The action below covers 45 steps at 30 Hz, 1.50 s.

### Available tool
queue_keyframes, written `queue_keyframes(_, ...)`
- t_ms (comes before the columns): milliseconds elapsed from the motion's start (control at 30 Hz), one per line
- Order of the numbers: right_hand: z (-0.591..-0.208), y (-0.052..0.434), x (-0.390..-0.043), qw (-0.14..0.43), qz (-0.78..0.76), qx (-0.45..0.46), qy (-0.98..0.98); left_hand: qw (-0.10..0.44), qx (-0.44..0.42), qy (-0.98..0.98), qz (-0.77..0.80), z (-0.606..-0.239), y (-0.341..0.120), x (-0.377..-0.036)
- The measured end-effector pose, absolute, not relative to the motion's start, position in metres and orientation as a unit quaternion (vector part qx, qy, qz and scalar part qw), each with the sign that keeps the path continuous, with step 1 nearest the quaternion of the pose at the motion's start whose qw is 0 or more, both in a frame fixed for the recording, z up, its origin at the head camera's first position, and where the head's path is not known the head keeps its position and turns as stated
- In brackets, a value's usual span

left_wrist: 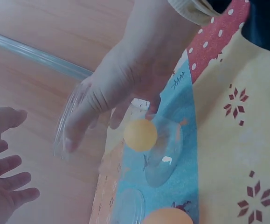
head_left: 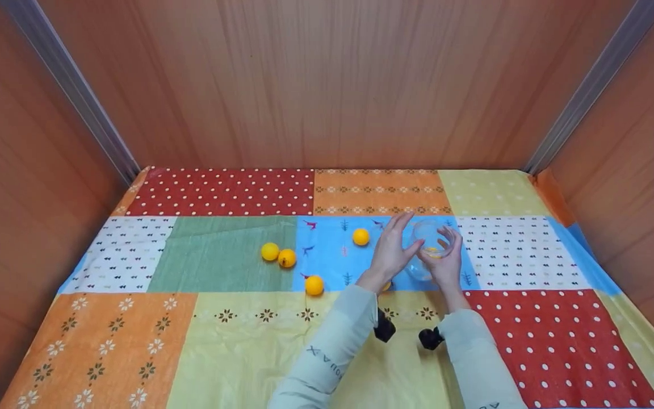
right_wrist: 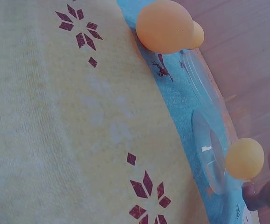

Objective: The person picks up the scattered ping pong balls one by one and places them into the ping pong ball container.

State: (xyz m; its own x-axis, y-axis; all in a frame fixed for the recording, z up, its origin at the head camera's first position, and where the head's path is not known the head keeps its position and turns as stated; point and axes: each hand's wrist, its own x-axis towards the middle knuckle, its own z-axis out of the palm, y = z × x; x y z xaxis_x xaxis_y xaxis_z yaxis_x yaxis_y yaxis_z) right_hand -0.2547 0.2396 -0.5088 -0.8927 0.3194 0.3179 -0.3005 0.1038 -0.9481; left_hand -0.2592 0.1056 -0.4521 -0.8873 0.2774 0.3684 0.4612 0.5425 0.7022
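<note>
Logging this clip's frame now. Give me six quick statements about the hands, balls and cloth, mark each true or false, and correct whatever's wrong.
1. The right hand grips a clear container. True.
2. The left hand is clenched into a fist. False: its fingers are extended and it holds nothing.
3. Two yellow-orange balls sit side by side on the green patch. True.
4. The right-hand ball of that pair has a dark marking. True.
5. Both sleeves are black. False: both are pale, with dark lettering.
6. The cloth is one plain colour. False: it is a patchwork of several colours and patterns.
</note>
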Motion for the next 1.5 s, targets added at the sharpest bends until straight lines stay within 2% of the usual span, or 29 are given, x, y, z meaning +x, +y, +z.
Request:
queue_keyframes(200, -0.523, 0.244, -0.262, 0.231, 0.675, -0.011, -0.701, 0.102, -0.217, -0.871, -0.428, -0.461, 0.091, -0.252)
queue_keyframes(433, -0.505, 0.237, -0.252, 0.224, 0.678, -0.021, -0.700, 0.084, -0.219, -0.876, -0.421, -0.476, 0.078, -0.248)
queue_keyframes(700, -0.542, 0.252, -0.273, 0.265, 0.670, 0.016, -0.694, 0.060, -0.214, -0.883, -0.414, -0.494, 0.071, -0.241)
queue_keyframes(1033, -0.582, 0.270, -0.295, 0.258, 0.649, 0.021, -0.716, 0.010, -0.205, -0.888, -0.412, -0.516, 0.067, -0.234)
queue_keyframes(1300, -0.581, 0.270, -0.295, 0.252, 0.655, 0.019, -0.712, -0.025, -0.200, -0.888, -0.414, -0.527, 0.066, -0.232)
queue_keyframes(1500, -0.566, 0.264, -0.286, 0.253, 0.650, 0.012, -0.716, -0.034, -0.196, -0.887, -0.416, -0.533, 0.066, -0.232)
